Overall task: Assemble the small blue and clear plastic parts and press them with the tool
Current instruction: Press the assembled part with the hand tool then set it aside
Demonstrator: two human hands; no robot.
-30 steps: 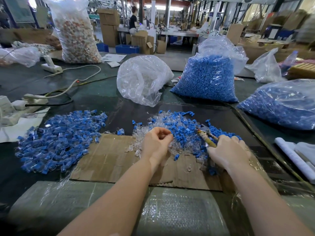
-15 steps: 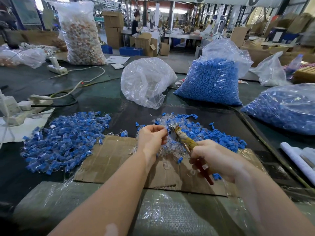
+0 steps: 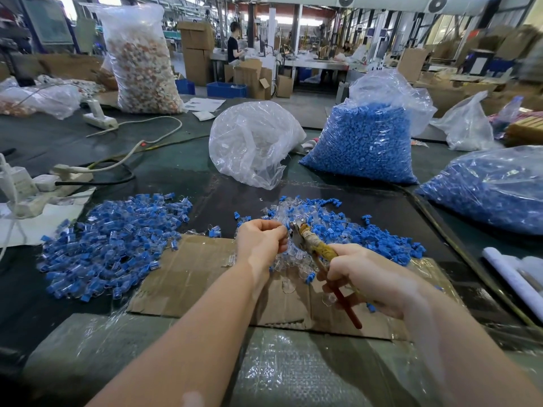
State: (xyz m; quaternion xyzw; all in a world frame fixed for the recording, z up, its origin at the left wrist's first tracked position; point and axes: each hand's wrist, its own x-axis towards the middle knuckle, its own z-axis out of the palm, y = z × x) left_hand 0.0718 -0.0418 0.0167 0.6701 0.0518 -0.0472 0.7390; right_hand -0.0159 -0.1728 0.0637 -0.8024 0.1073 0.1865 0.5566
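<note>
Blue and clear, tiny, held in a pinch by the left hand (image 3: 261,240), fingers curled tight on one small part (image 3: 284,227) right at the tip of the tool (image 3: 318,249). Too small and too hidden to tell which bits of it are blue and which are clear. Held up over the far edge of the cardboard sheet (image 3: 191,274), near the middle of the counter (image 3: 176,174).

Gripped by the right hand (image 3: 364,277), fingers wrapped round the handles: a plier-like tool with a shiny metal nose, one handle bound in worn yellowish tape, one thin and red sticking out toward the near edge. Can't tell if the nose is already squeezing the part.

Could go wrong here: could pop out of the pinch, being small, hard and smooth, and get lost in the loose pile (image 3: 338,230) just behind, where clear shells and blue plugs lie mixed. Could go in crooked if pressed off centre, and then crack or jam. Could nip a fingertip too, with the metal nose so close to the left fingers.

Toward the left edge, a heap of done-looking pieces (image 3: 114,245), blue inside glossy clear. Toward the far edge, a crinkly clear bag (image 3: 252,142) and a fat bag of blue bits (image 3: 364,145); by the right edge, another blue bag (image 3: 493,186). Soft, shiny plastic wrap along the near edge.
</note>
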